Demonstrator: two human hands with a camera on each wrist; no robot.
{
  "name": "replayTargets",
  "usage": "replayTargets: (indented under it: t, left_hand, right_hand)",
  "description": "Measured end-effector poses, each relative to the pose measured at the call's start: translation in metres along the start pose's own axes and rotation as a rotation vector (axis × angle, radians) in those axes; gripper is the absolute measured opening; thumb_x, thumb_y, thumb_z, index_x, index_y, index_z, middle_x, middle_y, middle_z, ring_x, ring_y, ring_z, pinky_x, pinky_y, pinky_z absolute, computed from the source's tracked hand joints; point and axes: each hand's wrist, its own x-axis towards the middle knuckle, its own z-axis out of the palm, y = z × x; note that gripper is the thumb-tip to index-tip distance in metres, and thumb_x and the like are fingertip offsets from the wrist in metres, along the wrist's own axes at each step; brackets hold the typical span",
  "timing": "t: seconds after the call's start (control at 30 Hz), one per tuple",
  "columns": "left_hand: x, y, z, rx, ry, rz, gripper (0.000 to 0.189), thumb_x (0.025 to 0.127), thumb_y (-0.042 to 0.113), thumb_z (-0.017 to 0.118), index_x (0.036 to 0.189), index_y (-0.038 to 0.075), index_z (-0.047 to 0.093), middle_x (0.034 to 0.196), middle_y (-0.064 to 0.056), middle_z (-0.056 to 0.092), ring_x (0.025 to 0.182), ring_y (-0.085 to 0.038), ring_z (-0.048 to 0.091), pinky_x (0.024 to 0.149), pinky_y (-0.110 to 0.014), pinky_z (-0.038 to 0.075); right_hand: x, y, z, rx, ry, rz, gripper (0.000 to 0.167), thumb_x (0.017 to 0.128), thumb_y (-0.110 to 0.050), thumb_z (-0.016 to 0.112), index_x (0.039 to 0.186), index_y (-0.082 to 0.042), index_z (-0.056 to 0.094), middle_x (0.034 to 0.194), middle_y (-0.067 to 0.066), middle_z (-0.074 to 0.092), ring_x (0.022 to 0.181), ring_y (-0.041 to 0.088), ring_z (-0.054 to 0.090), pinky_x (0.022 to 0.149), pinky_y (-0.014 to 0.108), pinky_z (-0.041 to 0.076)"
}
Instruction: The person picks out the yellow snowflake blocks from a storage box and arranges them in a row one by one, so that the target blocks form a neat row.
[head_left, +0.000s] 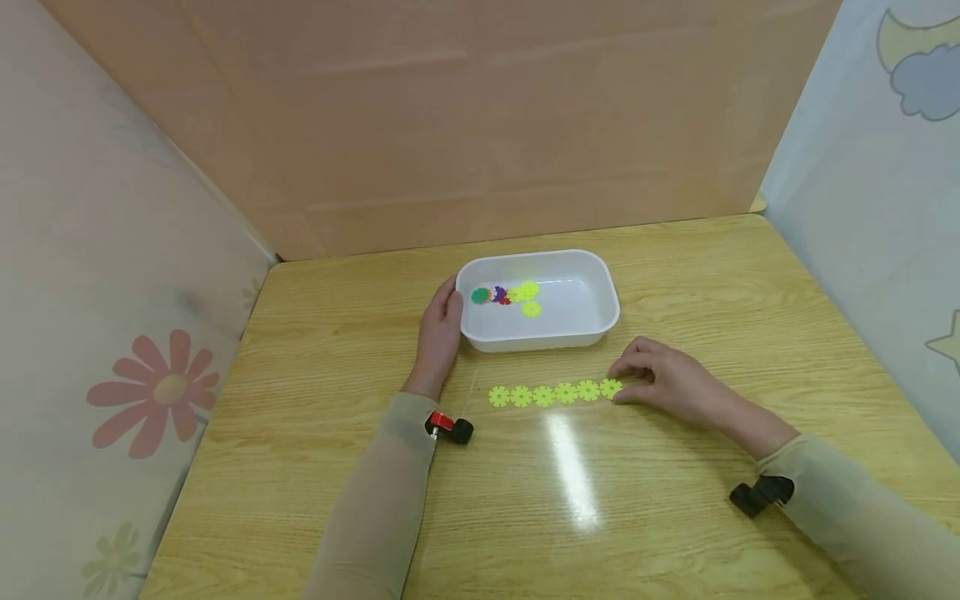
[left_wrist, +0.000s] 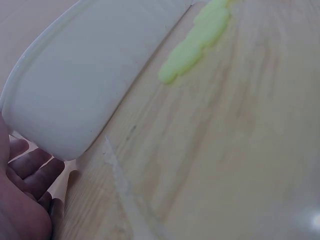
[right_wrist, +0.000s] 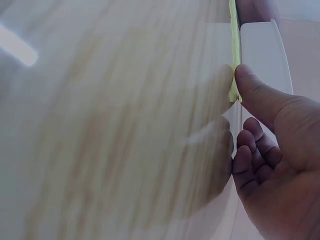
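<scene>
A row of several yellow notched, flower-like discs (head_left: 555, 393) lies on the table, the discs edge to edge. At its right end my right hand (head_left: 667, 379) holds the last yellow disc (head_left: 611, 388) between thumb and fingers. In the right wrist view the thumb (right_wrist: 255, 92) lies on the end of the row, seen edge-on, with the other fingers curled near the tabletop. My left hand (head_left: 440, 329) grips the left end of a white plastic basin (head_left: 536, 343), its fingers (left_wrist: 37, 172) curled against the outer corner in the left wrist view.
Inside the basin, toward its left, lie a green disc (head_left: 480, 296), a purple disc (head_left: 500, 293), a bit of red, and several yellow discs (head_left: 531, 309). A brown-covered panel (head_left: 487, 125) stands behind the wooden table (head_left: 337, 350); pale printed walls flank it.
</scene>
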Motion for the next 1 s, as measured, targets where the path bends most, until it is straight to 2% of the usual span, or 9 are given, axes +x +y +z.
replayTargets:
  t: [0.33, 0.43, 0.53, 0.67, 0.77, 1.0]
  left_hand:
    - [-0.001, 0.002, 0.0, 0.009, 0.001, -0.011, 0.052, 0.119, 0.045, 0.042, 0.167, 0.03, 0.05, 0.167, 0.01, 0.051, 0.159, -0.015, 0.04, 0.13, -0.042, 0.035]
    - [-0.001, 0.001, 0.0, 0.009, 0.001, -0.009, 0.051, 0.119, 0.046, 0.042, 0.167, 0.031, 0.05, 0.166, 0.011, 0.051, 0.158, -0.014, 0.041, 0.13, -0.042, 0.035]
    - [0.0, 0.001, 0.0, 0.005, 0.001, -0.003, 0.052, 0.119, 0.046, 0.042, 0.167, 0.03, 0.05, 0.166, 0.01, 0.052, 0.158, -0.014, 0.041, 0.13, -0.042, 0.035]
    - [0.0, 0.0, -0.001, 0.003, -0.002, 0.001, 0.052, 0.119, 0.047, 0.042, 0.168, 0.03, 0.049, 0.167, 0.011, 0.05, 0.159, -0.014, 0.039, 0.131, -0.042, 0.034]
    - [0.0, 0.0, -0.001, 0.001, -0.005, -0.001, 0.053, 0.119, 0.048, 0.042, 0.168, 0.031, 0.048, 0.167, 0.012, 0.05, 0.159, -0.013, 0.039, 0.131, -0.042, 0.034]
    - [-0.001, 0.0, 0.0, -0.011, 0.0, -0.005, 0.05, 0.119, 0.046, 0.043, 0.167, 0.032, 0.05, 0.166, 0.011, 0.052, 0.158, -0.014, 0.041, 0.13, -0.045, 0.036]
  right_hand:
    - [0.0, -0.002, -0.005, 0.005, 0.0, -0.008, 0.032, 0.093, -0.028, 0.092, 0.121, -0.018, 0.08, 0.109, -0.008, 0.069, 0.094, 0.013, 0.062, 0.08, 0.029, 0.055]
    - [0.003, -0.006, -0.007, -0.01, 0.028, -0.041, 0.036, 0.092, -0.023, 0.093, 0.124, -0.015, 0.079, 0.104, -0.005, 0.068, 0.091, 0.014, 0.061, 0.076, 0.027, 0.053]
    - [0.008, -0.013, -0.012, -0.023, 0.082, -0.108, 0.039, 0.091, -0.016, 0.094, 0.127, -0.012, 0.079, 0.101, -0.002, 0.067, 0.088, 0.017, 0.059, 0.073, 0.026, 0.051]
    - [0.022, -0.026, -0.02, -0.044, 0.178, -0.219, 0.045, 0.087, -0.008, 0.095, 0.129, -0.01, 0.078, 0.102, -0.002, 0.066, 0.088, 0.021, 0.059, 0.072, 0.025, 0.049]
    - [0.037, -0.035, -0.026, -0.049, 0.226, -0.259, 0.052, 0.085, -0.004, 0.096, 0.133, -0.009, 0.077, 0.104, -0.001, 0.067, 0.089, 0.022, 0.058, 0.073, 0.026, 0.049]
    - [0.067, -0.053, -0.03, -0.053, 0.213, -0.191, 0.06, 0.09, -0.01, 0.094, 0.145, -0.009, 0.071, 0.112, 0.003, 0.068, 0.094, 0.025, 0.059, 0.079, 0.037, 0.052]
